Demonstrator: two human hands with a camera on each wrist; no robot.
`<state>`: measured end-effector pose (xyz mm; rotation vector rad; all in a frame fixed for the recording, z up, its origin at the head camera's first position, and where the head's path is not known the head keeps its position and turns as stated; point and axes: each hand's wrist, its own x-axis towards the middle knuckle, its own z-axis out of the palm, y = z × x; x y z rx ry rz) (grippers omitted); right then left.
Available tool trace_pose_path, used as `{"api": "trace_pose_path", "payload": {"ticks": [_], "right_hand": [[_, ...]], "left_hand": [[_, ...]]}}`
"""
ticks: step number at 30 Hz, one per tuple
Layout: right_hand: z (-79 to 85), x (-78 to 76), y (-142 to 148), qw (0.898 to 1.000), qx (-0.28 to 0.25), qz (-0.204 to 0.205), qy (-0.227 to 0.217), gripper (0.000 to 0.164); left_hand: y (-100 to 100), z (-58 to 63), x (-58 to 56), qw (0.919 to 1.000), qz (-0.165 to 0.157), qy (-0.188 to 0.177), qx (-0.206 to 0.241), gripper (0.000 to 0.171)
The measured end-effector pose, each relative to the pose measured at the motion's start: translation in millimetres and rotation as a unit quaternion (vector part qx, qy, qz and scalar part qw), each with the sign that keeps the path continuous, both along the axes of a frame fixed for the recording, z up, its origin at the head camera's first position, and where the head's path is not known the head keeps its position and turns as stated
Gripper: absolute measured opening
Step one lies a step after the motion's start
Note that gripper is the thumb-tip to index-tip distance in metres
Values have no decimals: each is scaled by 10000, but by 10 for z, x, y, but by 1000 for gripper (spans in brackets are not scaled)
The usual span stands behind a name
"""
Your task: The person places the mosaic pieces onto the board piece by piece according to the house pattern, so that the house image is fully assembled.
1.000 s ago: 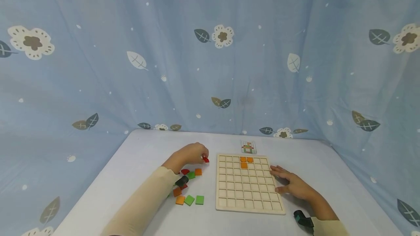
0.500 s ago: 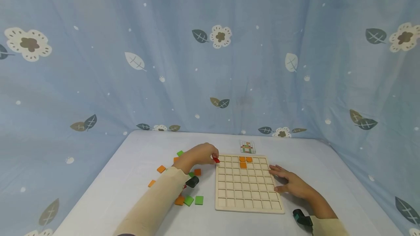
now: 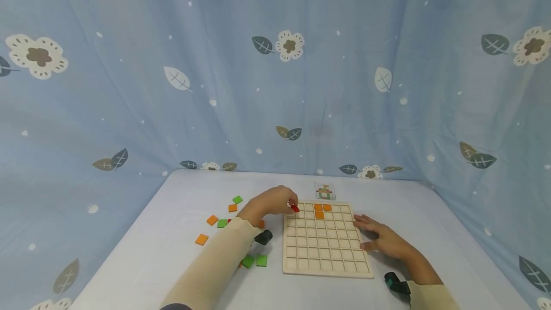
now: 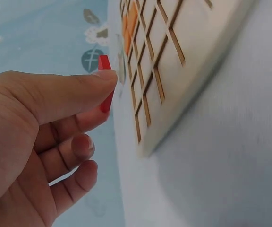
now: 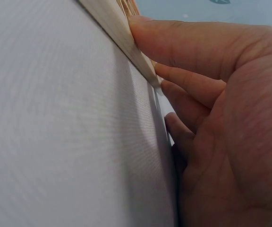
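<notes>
A small red tile [image 3: 295, 208] is pinched between thumb and index finger of my left hand [image 3: 275, 199], above the upper left part of a wooden grid board [image 3: 325, 253]. In the left wrist view, the red tile [image 4: 104, 62] is held on edge, apart from the board [image 4: 192, 80]. Two round-looking orange tiles [image 3: 318, 207] and one square orange tile [image 3: 319, 215] lie in the board's upper cells. My right hand [image 3: 383, 240] rests at the board's right edge with fingers extended. The right wrist view shows its thumb [image 5: 150, 35] touching the board's side [image 5: 108, 23].
Loose orange [image 3: 201, 239] and green tiles [image 3: 261, 260] lie left of the board, some hidden under the left forearm [image 3: 219, 262]. A small pattern card [image 3: 325, 191] lies behind the board. A blue printed curtain [image 3: 241, 85] hangs behind the white table [image 3: 142, 257].
My left hand has carried the red tile rightward, from the table beside the board to above its upper left cells. My right hand has stayed at the board's right edge.
</notes>
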<state>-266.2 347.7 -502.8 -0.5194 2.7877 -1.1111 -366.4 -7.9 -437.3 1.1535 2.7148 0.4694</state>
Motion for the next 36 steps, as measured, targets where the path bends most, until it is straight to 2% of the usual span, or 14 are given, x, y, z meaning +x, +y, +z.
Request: {"api": "trace_pose_path", "payload": {"ticks": [7, 14, 28, 36], "right_hand": [[-18, -17, 10, 10000, 75, -31, -12, 77], [-15, -23, 20, 10000, -36, 20, -65, 76], [6, -22, 36, 9999, -67, 129, 19, 76], [-16, -16, 47, 9998, -97, 179, 22, 76]], "left_hand": [[158, -85, 8, 9995, -243, 77, 162, 14], [318, -110, 27, 9992, -332, 169, 155, 13], [628, -104, 137, 9980, -578, 236, 126, 15], [759, -167, 183, 9985, -335, -232, 355, 20]]}}
